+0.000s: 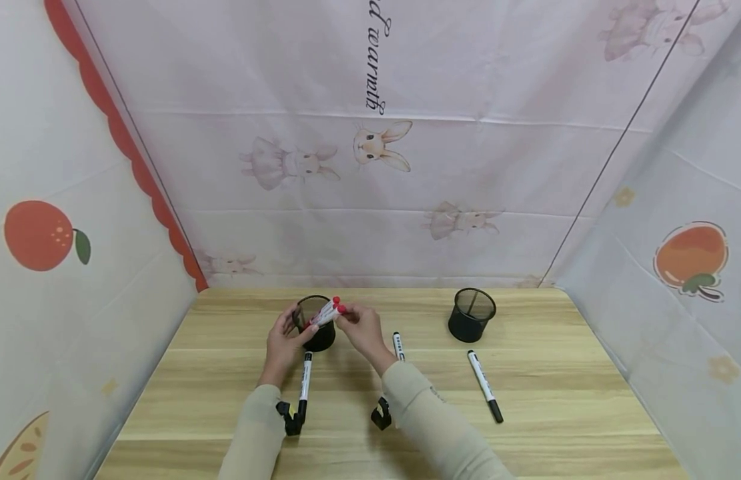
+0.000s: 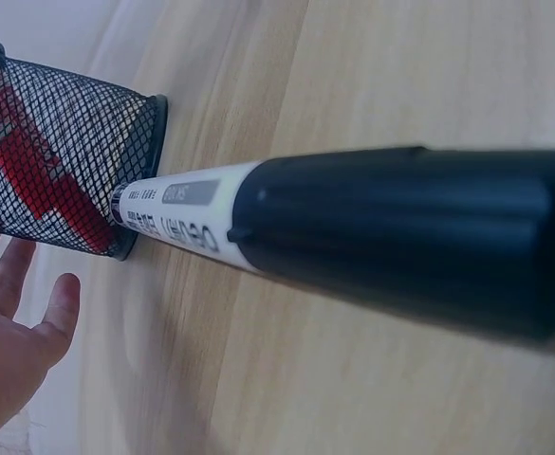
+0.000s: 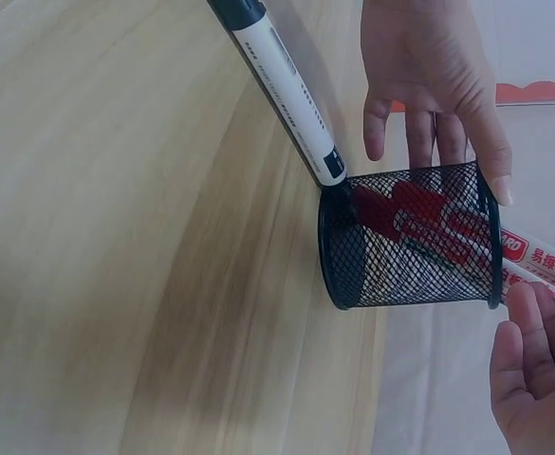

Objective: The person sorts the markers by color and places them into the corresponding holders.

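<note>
Head view: at a black mesh cup (image 1: 319,340) on the wooden counter (image 1: 556,380), the left hand (image 1: 283,347) grips the side and rim while the right hand (image 1: 361,330) pinches the end of at least one of two red markers (image 1: 326,313). The pair leans inside the cup, red caps down, tail ends jutting past the rim. A black marker (image 1: 306,379) lies just in front of the cup, a second marker (image 1: 397,343) is partly hidden by the right forearm (image 1: 436,423), and a third marker (image 1: 481,379) lies near another cup (image 1: 468,329). The likeliest mishap is a tipped cup: a sideways pull on the pair would lever against the rim, and a slack left hold could let it topple. A loose pinch could drop a marker; a brushing wrist could set the nearest black one rolling.
</note>
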Demonstrator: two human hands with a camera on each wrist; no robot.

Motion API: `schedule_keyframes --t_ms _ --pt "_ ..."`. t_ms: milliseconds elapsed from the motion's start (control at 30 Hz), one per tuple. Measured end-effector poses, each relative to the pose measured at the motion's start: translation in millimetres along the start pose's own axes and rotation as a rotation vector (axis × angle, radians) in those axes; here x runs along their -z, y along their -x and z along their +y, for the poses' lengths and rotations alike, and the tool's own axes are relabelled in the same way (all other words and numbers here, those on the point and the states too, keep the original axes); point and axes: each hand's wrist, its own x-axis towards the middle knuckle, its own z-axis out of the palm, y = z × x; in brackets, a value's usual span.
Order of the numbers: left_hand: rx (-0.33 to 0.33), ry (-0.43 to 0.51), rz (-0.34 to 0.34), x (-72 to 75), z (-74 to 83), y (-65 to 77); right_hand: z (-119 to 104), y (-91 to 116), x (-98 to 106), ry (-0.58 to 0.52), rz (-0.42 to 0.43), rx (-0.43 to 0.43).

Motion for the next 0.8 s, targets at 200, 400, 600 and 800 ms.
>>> schedule_keyframes --t_ms 200,400,600,800 --pt "0.029 -0.007 -0.01 0.6 0.7 0.7 1.7 0.3 -3.3 0.041 -0.018 -0.011" --pt "0.029 0.005 -0.012 -0.1 0.8 0.3 3.5 -0.7 -5.9 0.029 -0.024 0.001" --pt "0.025 0.014 -0.01 0.0 0.8 -0.8 3.4 -1.0 -6.5 0.006 -0.002 -0.054" --pt "0.03 0.002 -0.012 0.9 2.2 -2.1 2.7 -0.5 -6.2 -0.026 0.001 -0.064"
